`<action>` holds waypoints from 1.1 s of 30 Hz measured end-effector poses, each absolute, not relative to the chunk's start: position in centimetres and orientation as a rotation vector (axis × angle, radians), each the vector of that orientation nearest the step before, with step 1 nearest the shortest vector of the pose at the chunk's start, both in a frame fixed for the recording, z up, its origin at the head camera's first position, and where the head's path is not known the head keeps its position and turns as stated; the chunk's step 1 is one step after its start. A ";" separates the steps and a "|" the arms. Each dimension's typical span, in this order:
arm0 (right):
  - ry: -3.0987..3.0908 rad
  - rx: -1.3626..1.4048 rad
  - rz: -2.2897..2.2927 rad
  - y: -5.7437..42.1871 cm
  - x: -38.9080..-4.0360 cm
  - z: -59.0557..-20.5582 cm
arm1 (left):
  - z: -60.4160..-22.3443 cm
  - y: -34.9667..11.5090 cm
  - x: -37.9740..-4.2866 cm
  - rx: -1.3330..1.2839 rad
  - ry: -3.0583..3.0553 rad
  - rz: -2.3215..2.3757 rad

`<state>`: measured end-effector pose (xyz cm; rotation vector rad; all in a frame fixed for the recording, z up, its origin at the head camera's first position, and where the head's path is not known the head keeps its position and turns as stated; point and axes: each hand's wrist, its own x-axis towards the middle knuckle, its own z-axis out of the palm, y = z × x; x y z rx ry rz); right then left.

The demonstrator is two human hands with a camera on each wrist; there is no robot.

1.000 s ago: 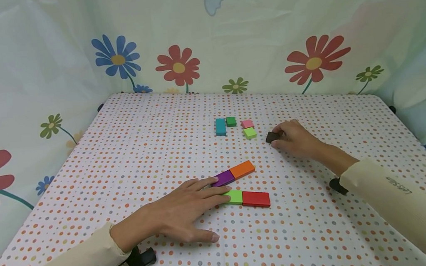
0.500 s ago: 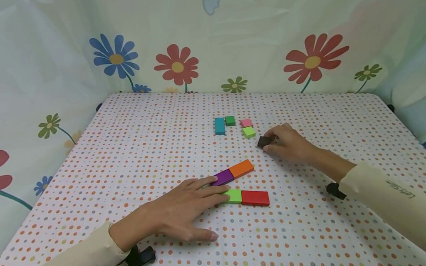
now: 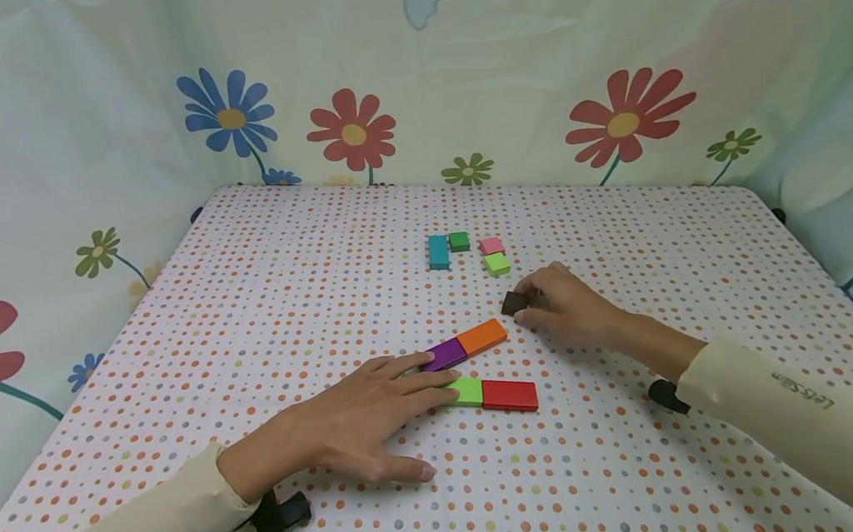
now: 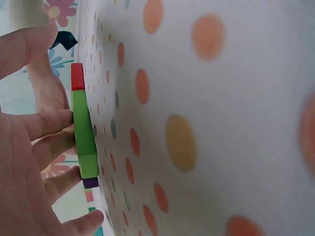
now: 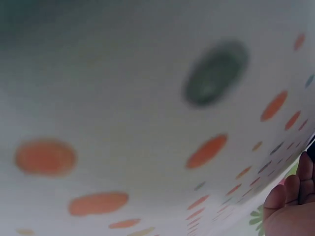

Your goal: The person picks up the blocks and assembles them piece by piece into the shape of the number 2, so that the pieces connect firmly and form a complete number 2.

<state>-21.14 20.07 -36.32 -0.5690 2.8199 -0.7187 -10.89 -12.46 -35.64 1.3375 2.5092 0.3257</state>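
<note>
In the head view my right hand [image 3: 569, 309] pinches a small black block [image 3: 515, 302] between thumb and fingers, just beyond the far end of an orange block [image 3: 482, 337]. That orange block lies end to end with a purple block [image 3: 444, 355]. My left hand [image 3: 356, 422] lies flat with fingers spread, fingertips on the purple block and on a light green block [image 3: 469, 391]. A red block [image 3: 509, 395] adjoins the light green one. The left wrist view shows fingertips against a green block [image 4: 83, 128]. Only part of my right hand [image 5: 290, 206] appears in the right wrist view.
Toward the back of the dotted tablecloth [image 3: 308, 292] lie a teal block [image 3: 438, 252], a dark green block [image 3: 459, 242], a pink block [image 3: 492, 246] and a small lime block [image 3: 497, 264]. A flowered curtain [image 3: 515, 58] stands behind the table.
My right hand has carried the black block leftward and nearer, from right of the lime block to beside the orange block's end. My left hand has stayed in place.
</note>
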 end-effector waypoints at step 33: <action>2.832 -0.591 -0.701 19.1 -19.6 -36.5 | -35.8 -12.4 -10.8 1.349 2.524 0.324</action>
